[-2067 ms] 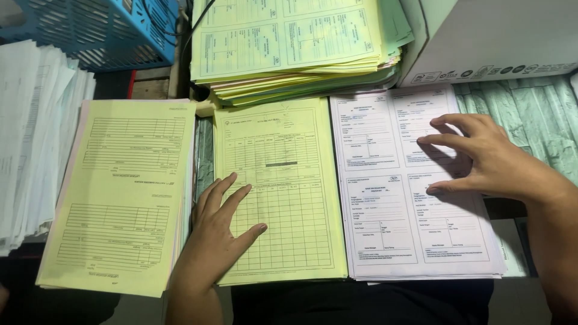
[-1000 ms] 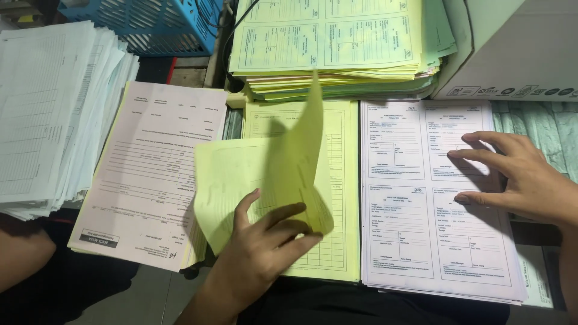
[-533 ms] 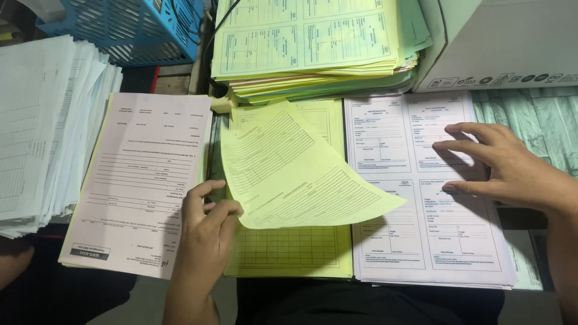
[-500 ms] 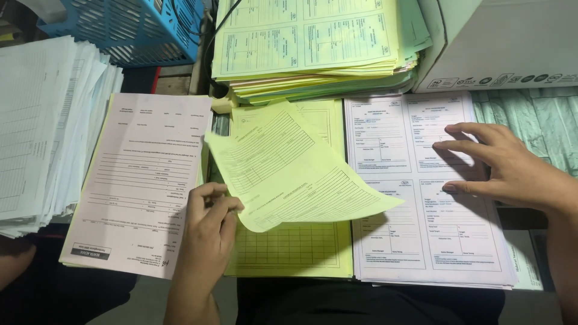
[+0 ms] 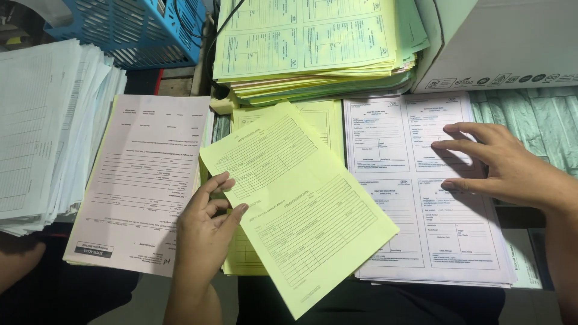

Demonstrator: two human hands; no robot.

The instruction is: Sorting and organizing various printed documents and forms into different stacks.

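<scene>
Lowered now, yellow sheet (image 5: 301, 204) lies against left hand (image 5: 205, 225) fingertips.

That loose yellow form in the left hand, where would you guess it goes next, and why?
Probably a short slide left onto the pink pile. The left hand pinches the yellow sheet by its left edge, tilted, half over the yellow pile and overlapping the white forms that the right hand presses flat. That is only a guess.
</scene>
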